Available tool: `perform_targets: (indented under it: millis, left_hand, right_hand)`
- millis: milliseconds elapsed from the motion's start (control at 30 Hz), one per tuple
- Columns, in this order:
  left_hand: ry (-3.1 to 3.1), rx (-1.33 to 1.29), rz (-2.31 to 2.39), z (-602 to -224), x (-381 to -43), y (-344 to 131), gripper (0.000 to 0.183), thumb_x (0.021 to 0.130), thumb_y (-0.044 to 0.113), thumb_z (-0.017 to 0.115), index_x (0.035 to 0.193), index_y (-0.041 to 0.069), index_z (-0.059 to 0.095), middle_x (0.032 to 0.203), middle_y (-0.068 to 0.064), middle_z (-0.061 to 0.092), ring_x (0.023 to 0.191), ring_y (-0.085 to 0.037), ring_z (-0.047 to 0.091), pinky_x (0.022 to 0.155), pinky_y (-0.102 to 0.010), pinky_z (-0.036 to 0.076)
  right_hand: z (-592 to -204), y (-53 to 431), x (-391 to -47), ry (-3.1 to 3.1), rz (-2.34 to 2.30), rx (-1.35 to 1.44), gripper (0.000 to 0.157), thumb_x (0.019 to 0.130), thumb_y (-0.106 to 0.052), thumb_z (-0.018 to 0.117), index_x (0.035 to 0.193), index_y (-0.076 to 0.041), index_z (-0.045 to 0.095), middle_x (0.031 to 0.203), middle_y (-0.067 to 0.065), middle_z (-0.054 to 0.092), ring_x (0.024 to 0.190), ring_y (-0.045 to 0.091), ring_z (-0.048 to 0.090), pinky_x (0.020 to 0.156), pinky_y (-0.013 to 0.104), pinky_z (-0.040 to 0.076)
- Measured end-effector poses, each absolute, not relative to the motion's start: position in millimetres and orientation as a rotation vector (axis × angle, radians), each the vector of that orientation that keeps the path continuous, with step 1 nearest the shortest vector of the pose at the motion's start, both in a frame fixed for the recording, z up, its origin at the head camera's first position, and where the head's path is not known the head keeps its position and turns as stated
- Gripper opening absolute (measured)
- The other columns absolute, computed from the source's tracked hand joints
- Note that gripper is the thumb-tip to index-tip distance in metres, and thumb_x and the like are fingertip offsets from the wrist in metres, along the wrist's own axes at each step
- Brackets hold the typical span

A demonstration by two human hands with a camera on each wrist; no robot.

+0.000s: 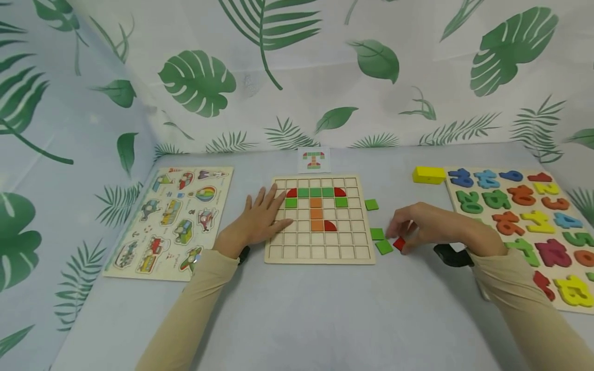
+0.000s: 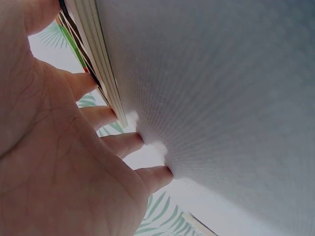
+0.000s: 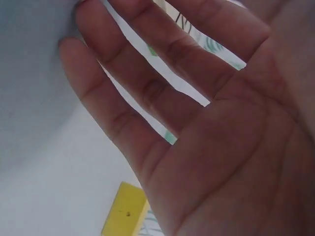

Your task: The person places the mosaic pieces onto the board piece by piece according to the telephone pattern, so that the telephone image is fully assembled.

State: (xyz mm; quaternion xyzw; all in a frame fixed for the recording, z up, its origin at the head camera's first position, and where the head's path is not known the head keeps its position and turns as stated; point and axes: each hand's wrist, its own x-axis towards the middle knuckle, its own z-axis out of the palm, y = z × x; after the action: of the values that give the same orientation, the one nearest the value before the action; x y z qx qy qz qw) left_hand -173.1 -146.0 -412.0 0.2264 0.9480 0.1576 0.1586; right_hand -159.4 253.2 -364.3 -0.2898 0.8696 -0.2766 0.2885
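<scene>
A wooden grid board lies in the middle of the table. It bears red quarter-circle pieces, green squares and a column of orange squares. My left hand rests on the board's left edge, fingers spread; in the left wrist view its fingertips reach along the board's side. Right of the board, my right hand pinches a small red piece between thumb and fingers, low over the table. Loose green squares lie beside it. The right wrist view hides the red piece.
A pattern card stands behind the board. At left lies a vehicle picture puzzle; at right, a number puzzle board with colourful pieces. A yellow block sits by its far corner. Leaf-printed cloth hangs behind the table.
</scene>
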Motion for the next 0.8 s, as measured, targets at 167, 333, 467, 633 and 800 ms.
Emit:
perform_targets:
  millis: [167,333,467,633,800]
  left_hand:
    - [2.713,0.645,0.439,-411.4,-173.2,-145.1,0.080,0.111,0.050,0.044,0.170,0.009,0.009,0.174,-0.019,-0.006,0.159,-0.045,-0.008,0.122,-0.068,-0.004]
    - [2.715,0.636,0.446,-410.0,-172.1,-144.8,0.079,0.111,0.049,0.045,0.170,0.009,0.010,0.174,-0.019,-0.005,0.159,-0.045,-0.007,0.123,-0.068,-0.003]
    - [2.715,0.638,0.454,-408.5,-171.4,-144.3,0.079,0.111,0.049,0.046,0.169,0.008,0.011,0.174,-0.019,-0.005,0.159,-0.045,-0.006,0.122,-0.068,-0.003]
    - [2.714,0.639,0.453,-407.2,-170.9,-143.6,0.079,0.111,0.049,0.046,0.169,0.008,0.011,0.174,-0.020,-0.004,0.159,-0.045,-0.006,0.122,-0.069,-0.003]
    - [2.716,0.636,0.445,-407.1,-171.2,-143.8,0.080,0.111,0.049,0.046,0.169,0.008,0.011,0.174,-0.020,-0.004,0.159,-0.045,-0.006,0.122,-0.069,-0.002]
  right_hand:
    - [-367.9,257.3,-159.2,2.330,-0.745,-0.783,0.026,0.079,-0.009,0.092,0.100,-0.012,0.077,0.094,-0.008,0.070,0.085,0.012,0.064,0.081,0.028,0.058]
    - [-371.0,256.1,-163.8,2.343,-0.712,-0.779,0.025,0.078,-0.008,0.093,0.095,-0.012,0.075,0.089,-0.009,0.068,0.081,0.011,0.061,0.075,0.026,0.056]
    - [-371.3,254.7,-166.1,2.346,-0.670,-0.774,0.025,0.077,-0.008,0.093,0.092,-0.011,0.074,0.086,-0.009,0.067,0.078,0.011,0.059,0.073,0.025,0.055]
    - [-371.4,256.4,-164.0,2.342,-0.683,-0.776,0.023,0.078,-0.009,0.093,0.090,-0.011,0.074,0.082,-0.009,0.065,0.075,0.009,0.058,0.069,0.024,0.053]
    - [-370.9,261.3,-161.7,2.332,-0.721,-0.777,0.020,0.079,-0.010,0.092,0.087,-0.012,0.074,0.082,-0.008,0.066,0.074,0.008,0.058,0.067,0.024,0.052]
